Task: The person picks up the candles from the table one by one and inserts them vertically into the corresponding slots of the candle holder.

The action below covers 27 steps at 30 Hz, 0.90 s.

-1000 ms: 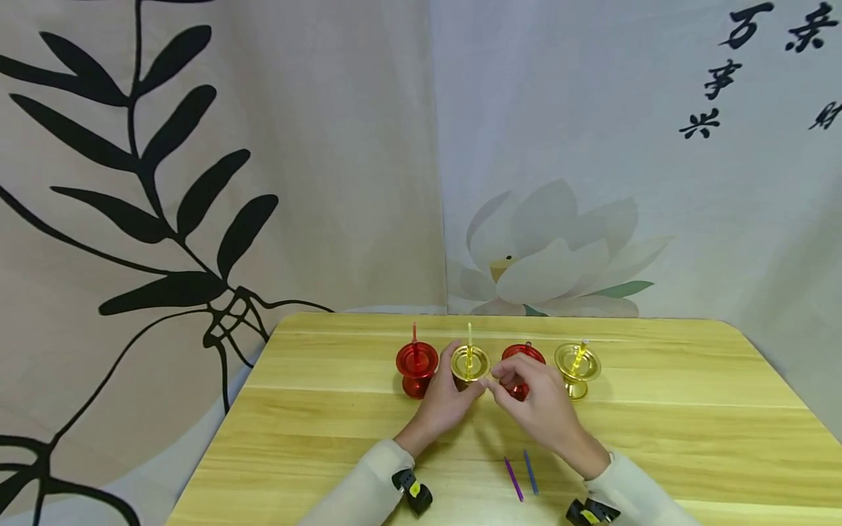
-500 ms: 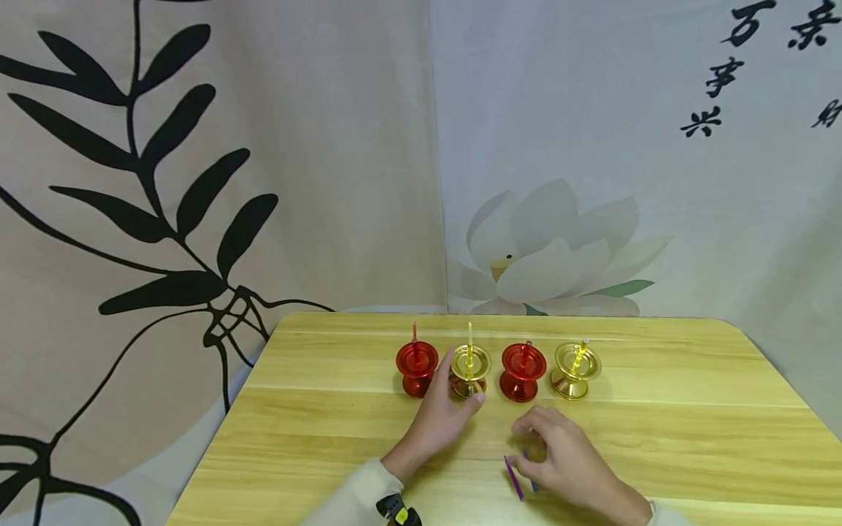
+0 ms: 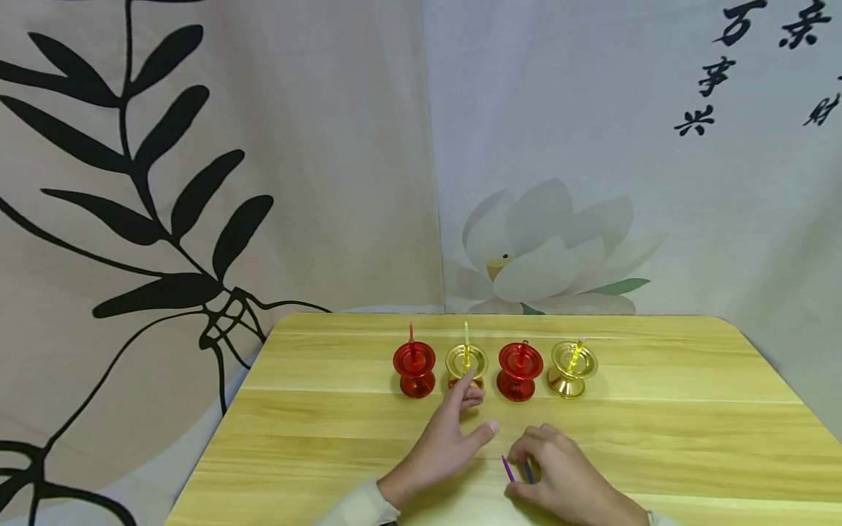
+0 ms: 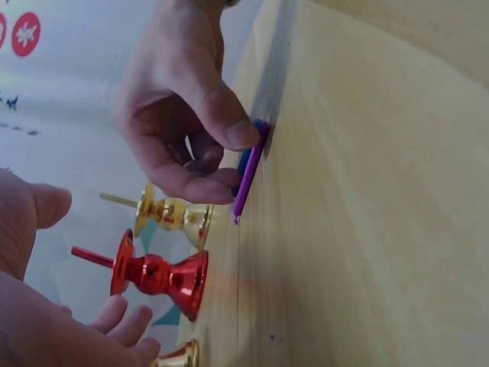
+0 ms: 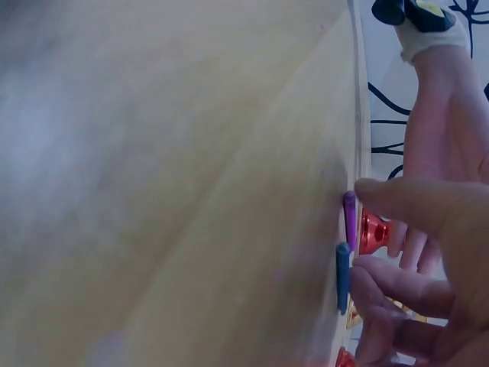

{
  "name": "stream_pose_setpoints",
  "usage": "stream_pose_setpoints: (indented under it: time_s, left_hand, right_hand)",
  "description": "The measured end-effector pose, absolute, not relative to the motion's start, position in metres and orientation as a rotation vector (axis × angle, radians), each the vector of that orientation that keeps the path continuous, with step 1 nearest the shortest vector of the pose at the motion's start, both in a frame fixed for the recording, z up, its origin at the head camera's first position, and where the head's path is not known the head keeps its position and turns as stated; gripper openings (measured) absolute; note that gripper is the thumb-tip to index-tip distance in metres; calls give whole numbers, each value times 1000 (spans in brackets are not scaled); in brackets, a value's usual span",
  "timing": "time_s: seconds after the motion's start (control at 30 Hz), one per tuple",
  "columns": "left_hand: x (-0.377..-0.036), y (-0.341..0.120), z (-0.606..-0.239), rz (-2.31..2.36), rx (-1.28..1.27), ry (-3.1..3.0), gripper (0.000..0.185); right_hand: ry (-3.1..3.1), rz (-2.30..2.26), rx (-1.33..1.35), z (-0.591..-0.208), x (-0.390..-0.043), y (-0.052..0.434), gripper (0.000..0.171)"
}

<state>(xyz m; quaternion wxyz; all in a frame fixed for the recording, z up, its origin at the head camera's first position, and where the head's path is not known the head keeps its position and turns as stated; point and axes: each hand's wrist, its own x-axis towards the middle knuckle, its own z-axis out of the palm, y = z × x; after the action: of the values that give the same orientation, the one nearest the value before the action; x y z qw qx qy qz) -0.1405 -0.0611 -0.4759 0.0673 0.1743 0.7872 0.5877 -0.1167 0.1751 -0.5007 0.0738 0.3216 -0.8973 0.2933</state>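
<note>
My right hand is low over the table, thumb and fingers spread around a purple candle and a blue candle. Both thin candles lie on the wood. In the right wrist view the thumb is by the purple candle's end and a fingertip is beside the blue candle; whether they touch I cannot tell. My left hand holds nothing, its fingers extended in front of a gold candle holder with an upright yellow candle. The hand partly covers that holder's foot.
Along the back stand more holders, each with a candle: a red candle holder at left, another red candle holder, and a gold candle holder at right. A printed cloth hangs behind the wooden table.
My right hand has left the second holder, moved toward me and lowered over the two candles. My left hand has let go of the gold candle holder and drawn back slightly.
</note>
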Motion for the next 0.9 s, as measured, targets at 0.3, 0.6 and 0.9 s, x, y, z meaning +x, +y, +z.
stream_pose_setpoints:
  time_s: [0.3, 0.6, 0.9]
  left_hand:
    - [-159, -37, -480, 1624, 638, 2395, 90]
    - [-178, -12, -489, 1606, 644, 2453, 101]
    - [-192, 7, -495, 1683, 567, 2478, 102]
  right_hand:
    - [-2676, 872, 1016, -500, -115, 176, 28]
    - [-2681, 902, 1064, -499, -113, 177, 22]
    - [-2780, 937, 1008, -493, -109, 174, 21]
